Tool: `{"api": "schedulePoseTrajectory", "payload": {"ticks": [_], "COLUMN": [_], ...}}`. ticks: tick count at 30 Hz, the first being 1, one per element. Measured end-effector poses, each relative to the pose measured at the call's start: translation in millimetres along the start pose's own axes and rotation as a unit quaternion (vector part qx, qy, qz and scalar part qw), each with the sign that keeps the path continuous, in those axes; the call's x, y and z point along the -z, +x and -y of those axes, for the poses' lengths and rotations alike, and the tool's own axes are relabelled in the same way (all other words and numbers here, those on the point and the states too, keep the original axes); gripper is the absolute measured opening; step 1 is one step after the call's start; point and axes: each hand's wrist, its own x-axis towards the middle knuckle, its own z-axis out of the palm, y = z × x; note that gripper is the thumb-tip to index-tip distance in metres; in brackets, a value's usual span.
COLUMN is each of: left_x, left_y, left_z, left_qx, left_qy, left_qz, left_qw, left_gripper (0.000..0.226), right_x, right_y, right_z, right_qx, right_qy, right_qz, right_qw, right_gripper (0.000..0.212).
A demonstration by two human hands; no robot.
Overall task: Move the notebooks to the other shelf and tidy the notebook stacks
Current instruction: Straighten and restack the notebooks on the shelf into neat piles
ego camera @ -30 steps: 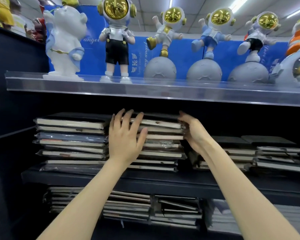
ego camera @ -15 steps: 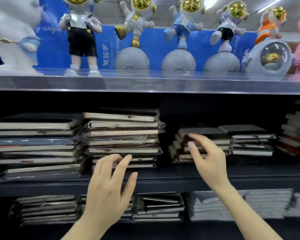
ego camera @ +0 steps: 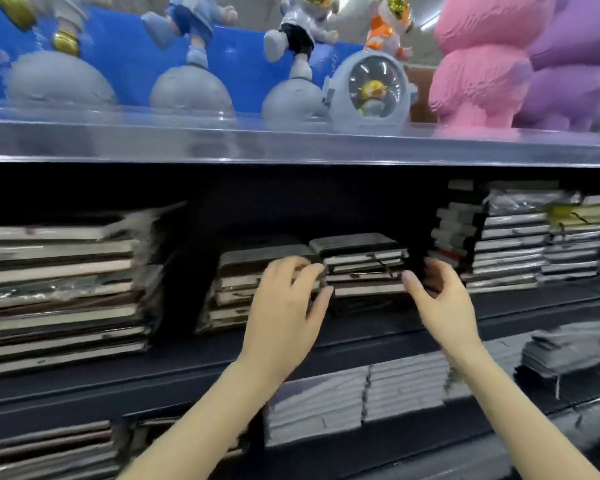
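Dark notebooks lie in flat stacks on the middle shelf point(ego camera: 174, 372). A tall stack point(ego camera: 59, 292) sits at the left, a lower one point(ego camera: 243, 268) in the middle, and a small stack point(ego camera: 361, 258) right beside it. My left hand point(ego camera: 288, 306) reaches to the small stack's left side, its curved fingers over the seam between the two stacks. My right hand point(ego camera: 444, 306) is at the stack's right side, thumb against the front corner. Neither hand plainly grips it. More tall stacks point(ego camera: 510, 244) stand further right.
Above, a clear-fronted shelf point(ego camera: 291, 143) carries astronaut figurines point(ego camera: 371, 88) and a pink figure point(ego camera: 478, 64). The lower shelf holds grey notebook stacks point(ego camera: 326, 400) and darker ones at the bottom left point(ego camera: 49, 448). A dark gap separates the tall left stack from the middle one.
The view has swung right along the shelf. Both hands left the tall left stack and moved right to either side of the small middle stack.
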Motion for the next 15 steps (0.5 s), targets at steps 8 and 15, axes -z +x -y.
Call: {"api": "schedulePoseTrajectory", "payload": {"ticks": [8,15], "left_x": [-79.1,-103.5], "left_y": [6.5,33.2], "left_z": [-73.4,-64.9], "left_qx": [0.272,0.446], "left_qy": [-0.004,-0.074], "left_qz": [0.08,0.173], "left_qw": [0.959,0.875], "left_gripper": [0.05,0.083], "right_x": [26.4,9.0], "right_y": [78.4,114.6], "right_z": [-57.9,-65.4], "right_qx": [-0.021,-0.046], "right_qy": [0.071,0.151], "right_qz": [0.305,0.417], "right_qw": [0.949,0.895], "right_gripper": [0.098,0.106]}}
